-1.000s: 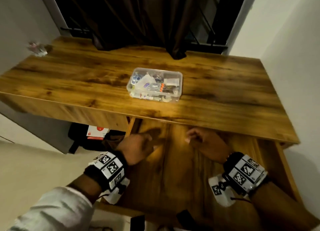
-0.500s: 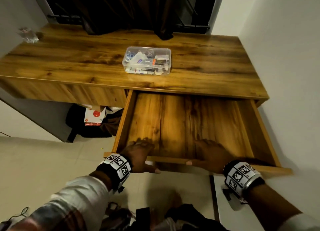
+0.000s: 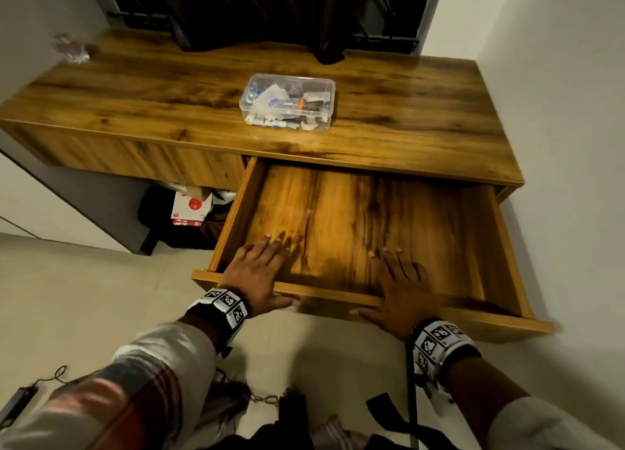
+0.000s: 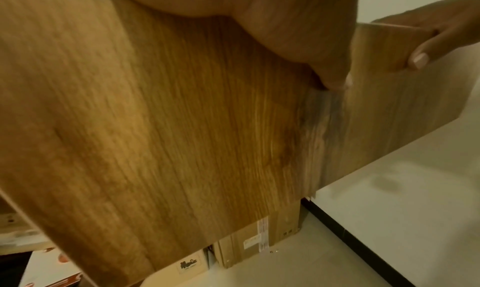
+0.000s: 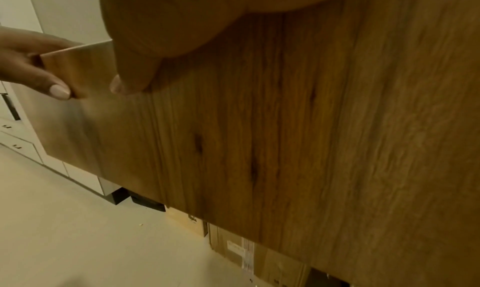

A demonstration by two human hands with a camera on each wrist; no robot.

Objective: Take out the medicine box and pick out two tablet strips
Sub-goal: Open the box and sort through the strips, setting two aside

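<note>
Medicine box [image 3: 287, 103], middle of desk [image 3: 422, 111]: contents jumbled, too small to tell apart.
Clear object [image 3: 69, 49], desk's far left corner: blurred, kind unknown.
Red-and-white carton [image 3: 189, 209] under desk: print too small to read.
Drawer [image 3: 338, 295]: front's right end blurred.
Cardboard boxes [image 4: 257, 244] beneath drawer: tops hidden behind drawer front.

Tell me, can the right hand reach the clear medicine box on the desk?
Probably yes. The right hand rests on the front edge of the open drawer, holding nothing; the medicine box stands on the desk beyond with nothing in between, though the pulled-out drawer makes it a stretch.
</note>
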